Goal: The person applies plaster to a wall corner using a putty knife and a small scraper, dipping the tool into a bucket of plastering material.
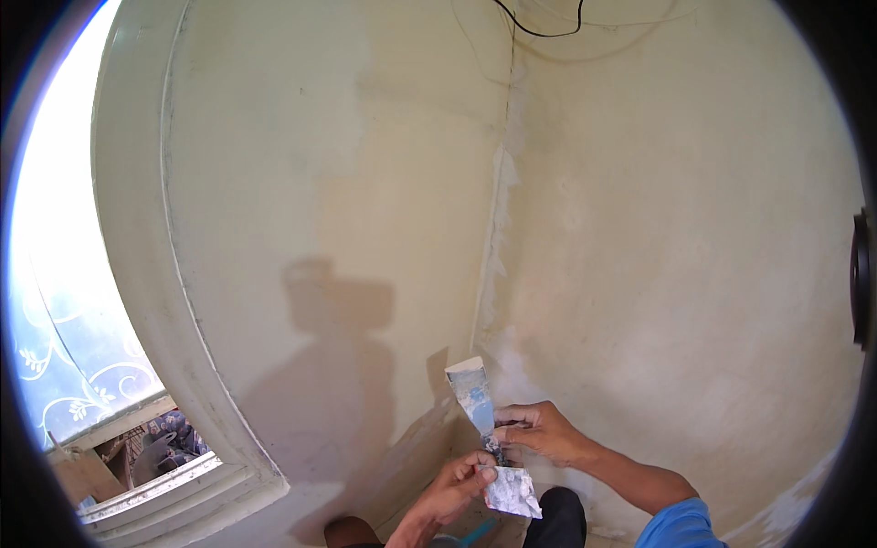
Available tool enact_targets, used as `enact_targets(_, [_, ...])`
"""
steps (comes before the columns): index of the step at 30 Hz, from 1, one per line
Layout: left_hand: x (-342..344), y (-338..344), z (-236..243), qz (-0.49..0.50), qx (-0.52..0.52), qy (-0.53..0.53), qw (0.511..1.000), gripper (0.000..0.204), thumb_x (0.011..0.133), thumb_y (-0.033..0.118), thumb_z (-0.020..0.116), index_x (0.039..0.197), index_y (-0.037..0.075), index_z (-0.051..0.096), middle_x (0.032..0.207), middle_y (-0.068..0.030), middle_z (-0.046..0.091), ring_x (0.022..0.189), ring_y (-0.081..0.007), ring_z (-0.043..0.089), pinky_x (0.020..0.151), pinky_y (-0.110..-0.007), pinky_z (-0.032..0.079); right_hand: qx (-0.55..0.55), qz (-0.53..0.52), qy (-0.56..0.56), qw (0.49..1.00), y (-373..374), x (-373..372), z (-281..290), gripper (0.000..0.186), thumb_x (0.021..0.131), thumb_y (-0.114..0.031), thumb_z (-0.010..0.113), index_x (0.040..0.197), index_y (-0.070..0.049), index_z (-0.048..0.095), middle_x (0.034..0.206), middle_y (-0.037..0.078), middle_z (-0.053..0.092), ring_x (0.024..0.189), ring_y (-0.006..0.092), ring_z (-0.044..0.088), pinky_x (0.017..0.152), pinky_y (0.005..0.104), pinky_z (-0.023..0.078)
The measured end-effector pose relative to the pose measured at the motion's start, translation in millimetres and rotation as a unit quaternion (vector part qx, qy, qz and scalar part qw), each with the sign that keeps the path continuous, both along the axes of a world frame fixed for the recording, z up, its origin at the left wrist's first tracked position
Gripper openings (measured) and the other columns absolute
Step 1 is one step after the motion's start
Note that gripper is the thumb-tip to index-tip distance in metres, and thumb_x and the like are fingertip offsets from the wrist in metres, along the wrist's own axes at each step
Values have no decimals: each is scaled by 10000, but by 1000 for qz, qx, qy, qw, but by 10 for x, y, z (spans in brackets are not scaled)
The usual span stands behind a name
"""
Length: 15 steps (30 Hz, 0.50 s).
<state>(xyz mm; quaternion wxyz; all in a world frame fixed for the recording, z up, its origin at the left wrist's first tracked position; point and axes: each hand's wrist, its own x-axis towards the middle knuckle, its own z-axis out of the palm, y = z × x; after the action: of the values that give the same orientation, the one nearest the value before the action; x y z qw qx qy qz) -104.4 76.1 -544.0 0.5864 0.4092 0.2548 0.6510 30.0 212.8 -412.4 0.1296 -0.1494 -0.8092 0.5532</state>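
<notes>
A putty knife (472, 395) points up and slightly left near the foot of the wall corner, its broad blade smeared with white and pale blue. The fingers of my right hand (539, 433) are closed at its narrow lower part, which they partly cover. Just below, my left hand (461, 484) pinches a flat, squarish piece (514, 493) coated in white filler between thumb and fingers. This piece sits right under the knife's lower end; whether the two touch I cannot tell. Rough white filler (499, 210) runs down the corner between the two cream walls.
At left is a window frame (187, 301), with patterned blue-white cloth (68, 347) and piled items beyond it. A black cable (548, 35) hangs at the top. My dark-clad knee (559, 516) is below my hands. A dark round object (859, 279) stands at the right edge.
</notes>
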Motion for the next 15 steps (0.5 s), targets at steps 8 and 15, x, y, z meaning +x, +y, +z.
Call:
enact_targets(8, [-46, -336, 50, 17, -44, 50, 998, 133, 980, 131, 562, 1020, 4, 564, 1359, -199, 514, 1184, -248, 572, 796, -336, 523, 836, -294, 103, 452, 1032, -678, 2196, 640, 858, -283, 634, 1450, -169, 417, 1485, 183, 350, 1374, 371, 323, 1101, 569, 260])
enact_targets(15, [109, -273, -785, 39, -114, 77, 990, 130, 960, 147, 599, 1019, 32, 611, 1077, -62, 596, 876, -118, 560, 737, -269, 443, 870, -343, 176, 309, 1589, -1286, 3478, 619, 895, -374, 535, 1473, -205, 390, 1542, 173, 282, 1437, 358, 240, 1117, 603, 207])
